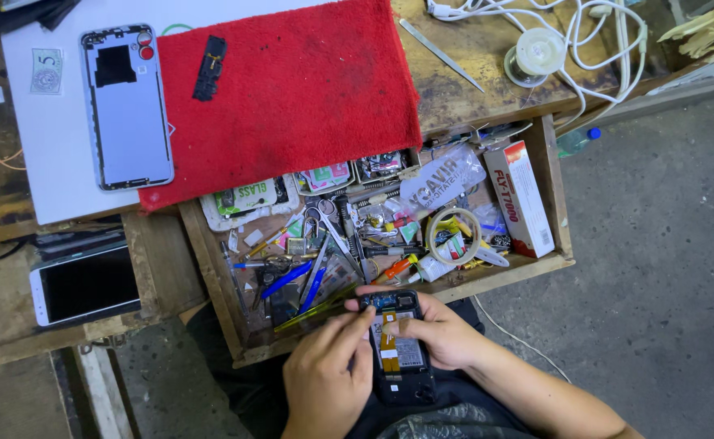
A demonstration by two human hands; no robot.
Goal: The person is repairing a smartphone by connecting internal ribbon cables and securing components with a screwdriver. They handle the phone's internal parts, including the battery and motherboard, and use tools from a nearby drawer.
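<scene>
- The opened smartphone (398, 345) lay at lower centre of the frame, back cover off, with battery, circuit board and an orange flex cable exposed.
- The right hand (446, 329) was closed around the phone's right edge, thumb across the battery.
- The left hand (324, 378) steadied the left edge, its fingertips (366, 315) pinched together at the upper board; whether they held a small part could not be told.
- Handling judgement: the unit looked light and rigid, but the flex cable and board looked fragile; hold by the frame edges only.
- Just above the hands, the open wooden drawer (553, 203) held scissors (328, 228), a tape roll (453, 236) and a red-and-white carton (521, 197).
- On the red towel (308, 81), upper centre, lay a small black component (210, 67).
- The detached back cover (126, 106) lay at upper left; a second phone (86, 284) sat at left.
</scene>
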